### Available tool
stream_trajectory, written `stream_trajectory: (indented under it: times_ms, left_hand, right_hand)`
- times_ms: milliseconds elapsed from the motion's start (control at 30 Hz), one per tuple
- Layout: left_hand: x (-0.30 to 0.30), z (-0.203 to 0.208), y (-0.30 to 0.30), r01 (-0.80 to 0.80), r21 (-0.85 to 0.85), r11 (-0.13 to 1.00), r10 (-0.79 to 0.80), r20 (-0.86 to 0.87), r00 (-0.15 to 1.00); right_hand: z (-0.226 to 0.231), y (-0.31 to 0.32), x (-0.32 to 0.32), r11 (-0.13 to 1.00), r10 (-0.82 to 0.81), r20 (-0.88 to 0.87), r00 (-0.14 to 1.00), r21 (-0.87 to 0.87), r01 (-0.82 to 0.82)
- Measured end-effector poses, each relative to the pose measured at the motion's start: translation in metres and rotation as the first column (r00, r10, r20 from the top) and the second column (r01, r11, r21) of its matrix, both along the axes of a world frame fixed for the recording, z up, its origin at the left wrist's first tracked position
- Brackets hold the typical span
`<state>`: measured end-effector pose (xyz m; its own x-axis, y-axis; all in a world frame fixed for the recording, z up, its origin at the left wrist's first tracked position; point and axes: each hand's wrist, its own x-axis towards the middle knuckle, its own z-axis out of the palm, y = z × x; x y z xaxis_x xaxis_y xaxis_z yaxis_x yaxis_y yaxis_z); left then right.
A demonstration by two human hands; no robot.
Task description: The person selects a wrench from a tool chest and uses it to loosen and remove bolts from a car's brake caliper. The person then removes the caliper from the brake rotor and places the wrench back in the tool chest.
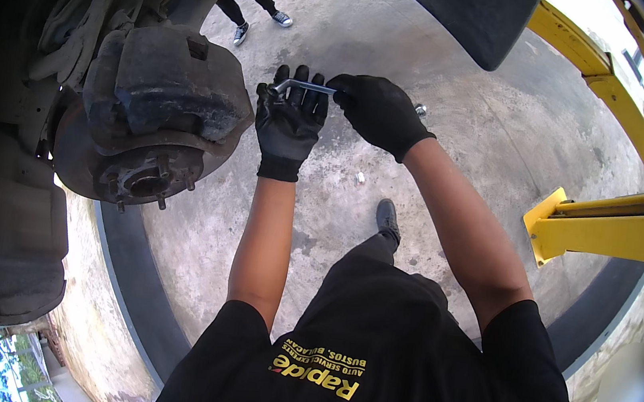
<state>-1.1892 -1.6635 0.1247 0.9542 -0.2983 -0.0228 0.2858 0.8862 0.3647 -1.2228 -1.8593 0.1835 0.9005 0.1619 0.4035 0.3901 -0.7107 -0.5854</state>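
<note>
Lying roughly level, the bent metal wrench [305,86] is held in mid-air between two black-gloved hands, its long axis running left to right and its angled end pointing down-left. The left hand [289,121] is closed round the bent end; the right hand [377,111] is clenched on the straight shaft. Just to the left, a rusty brake disc [141,167] and caliper [168,82] are seen. Below, concrete floor [459,129] and a yellow lift arm [607,232] are visible.
</note>
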Motion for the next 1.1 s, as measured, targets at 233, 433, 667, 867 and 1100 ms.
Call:
stream_trajectory:
  times_ms: [233, 433, 667, 867, 1100]
  left_hand:
    - [0.045, 0.022, 0.005, -0.017, -0.295, 0.955, 0.087, 0.227, 0.97]
    - [0.062, 0.022, 0.0, -0.159, -0.377, 0.913, 0.242, 0.183, 0.953]
    - [0.076, 0.026, -0.001, -0.064, -0.524, 0.849, 0.235, 0.267, 0.934]
    - [0.07, 0.026, -0.001, -0.037, -0.516, 0.856, 0.203, 0.267, 0.942]
    - [0.067, 0.03, -0.001, 0.169, -0.641, 0.749, 0.024, 0.28, 0.96]
  right_hand:
    - [0.03, -0.005, 0.103, 0.971, 0.189, 0.43, 0.883, -0.215, -0.104]
    - [0.04, 0.006, 0.144, 0.934, 0.294, 0.302, 0.907, -0.294, -0.204]
    - [0.098, 0.008, 0.161, 0.855, 0.496, 0.408, 0.767, -0.386, -0.347]
    - [0.161, 0.017, 0.142, 0.786, 0.551, 0.376, 0.745, -0.534, -0.311]
    - [0.16, 0.045, 0.158, 0.696, 0.412, 0.15, 0.899, -0.689, -0.203]
